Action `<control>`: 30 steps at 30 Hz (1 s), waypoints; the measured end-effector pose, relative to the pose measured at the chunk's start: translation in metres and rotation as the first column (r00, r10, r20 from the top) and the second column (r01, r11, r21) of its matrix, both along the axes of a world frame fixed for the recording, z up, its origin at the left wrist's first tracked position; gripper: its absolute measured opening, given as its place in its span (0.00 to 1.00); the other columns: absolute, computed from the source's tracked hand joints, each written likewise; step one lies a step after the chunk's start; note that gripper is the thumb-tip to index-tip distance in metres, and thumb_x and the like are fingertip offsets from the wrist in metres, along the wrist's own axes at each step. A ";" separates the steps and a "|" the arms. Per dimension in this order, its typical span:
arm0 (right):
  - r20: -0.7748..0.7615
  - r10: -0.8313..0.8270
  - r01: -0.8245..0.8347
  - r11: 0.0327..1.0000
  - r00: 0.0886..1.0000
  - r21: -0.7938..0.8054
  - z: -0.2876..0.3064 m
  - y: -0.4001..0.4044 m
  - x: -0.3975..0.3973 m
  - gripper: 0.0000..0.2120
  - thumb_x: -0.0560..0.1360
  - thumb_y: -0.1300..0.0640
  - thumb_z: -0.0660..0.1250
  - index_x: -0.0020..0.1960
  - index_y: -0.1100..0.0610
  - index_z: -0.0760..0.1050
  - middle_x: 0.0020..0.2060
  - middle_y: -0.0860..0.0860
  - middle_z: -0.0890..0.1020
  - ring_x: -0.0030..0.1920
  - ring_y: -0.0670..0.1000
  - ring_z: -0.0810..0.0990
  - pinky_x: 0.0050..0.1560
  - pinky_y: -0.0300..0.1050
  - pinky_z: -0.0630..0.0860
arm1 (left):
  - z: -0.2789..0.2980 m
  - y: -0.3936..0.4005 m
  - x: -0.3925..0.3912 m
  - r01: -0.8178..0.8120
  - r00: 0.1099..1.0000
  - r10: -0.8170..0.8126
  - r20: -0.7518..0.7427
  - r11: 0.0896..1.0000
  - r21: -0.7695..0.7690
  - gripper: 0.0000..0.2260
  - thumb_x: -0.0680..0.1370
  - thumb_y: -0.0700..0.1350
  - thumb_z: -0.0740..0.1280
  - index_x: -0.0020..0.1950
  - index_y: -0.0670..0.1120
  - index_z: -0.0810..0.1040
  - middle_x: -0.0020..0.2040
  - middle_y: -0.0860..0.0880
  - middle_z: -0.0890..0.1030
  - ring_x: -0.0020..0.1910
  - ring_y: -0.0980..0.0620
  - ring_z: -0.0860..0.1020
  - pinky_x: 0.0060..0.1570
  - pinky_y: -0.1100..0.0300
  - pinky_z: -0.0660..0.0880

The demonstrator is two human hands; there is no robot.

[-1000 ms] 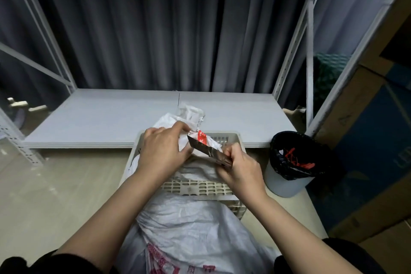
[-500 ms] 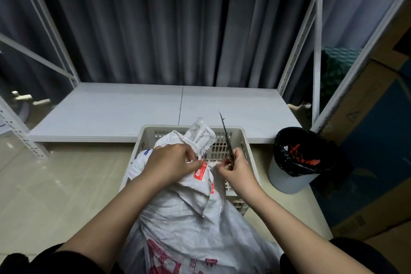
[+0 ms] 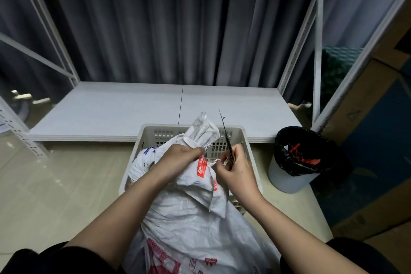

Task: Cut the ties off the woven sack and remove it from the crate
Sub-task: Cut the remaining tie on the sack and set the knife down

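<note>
Sack lies half in the crate, neck bunched in the left hand. Right hand grips scissors, blades pointing far, and pinches a tie.

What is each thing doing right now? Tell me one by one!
woven sack: neck bunched, lying half in the crate
crate: holds the sack's top end
red tag: hanging at the neck
scissors: blades pointing up
left hand: grips the neck
right hand: holds scissors
bin: open, red scraps inside
</note>
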State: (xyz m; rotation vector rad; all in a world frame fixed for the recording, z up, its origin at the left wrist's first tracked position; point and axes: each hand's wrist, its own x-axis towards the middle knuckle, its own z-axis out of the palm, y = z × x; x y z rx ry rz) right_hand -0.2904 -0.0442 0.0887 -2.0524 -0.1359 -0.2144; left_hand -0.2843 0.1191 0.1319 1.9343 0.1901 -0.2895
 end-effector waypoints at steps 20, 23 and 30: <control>-0.314 0.251 -0.239 0.968 0.915 0.079 0.051 -0.070 -0.010 0.10 0.80 0.52 0.59 0.47 0.57 0.72 0.23 0.46 0.71 0.24 0.44 0.66 0.27 0.35 0.63 | -0.015 0.004 -0.001 -0.024 0.999 0.027 0.044 0.998 -0.066 0.12 0.79 0.50 0.64 0.42 0.43 0.78 0.35 0.42 0.76 0.28 0.53 0.69 0.31 0.61 0.64; -0.328 0.260 -0.292 0.955 0.908 -0.052 0.050 -0.077 -0.009 0.04 0.79 0.54 0.60 0.51 0.51 0.74 0.31 0.46 0.75 0.31 0.43 0.71 0.36 0.38 0.66 | -0.018 0.007 0.004 -0.030 0.998 0.033 0.045 0.997 -0.069 0.12 0.78 0.51 0.64 0.41 0.44 0.77 0.35 0.41 0.74 0.32 0.50 0.68 0.32 0.60 0.62; -0.253 0.323 -0.390 0.873 0.912 -0.293 0.063 -0.087 -0.015 0.10 0.77 0.54 0.67 0.57 0.43 0.74 0.36 0.44 0.81 0.27 0.44 0.78 0.33 0.42 0.76 | -0.025 0.009 0.009 -0.052 0.998 0.054 0.015 0.995 -0.087 0.17 0.78 0.53 0.64 0.45 0.39 0.81 0.38 0.42 0.79 0.37 0.49 0.73 0.41 0.58 0.68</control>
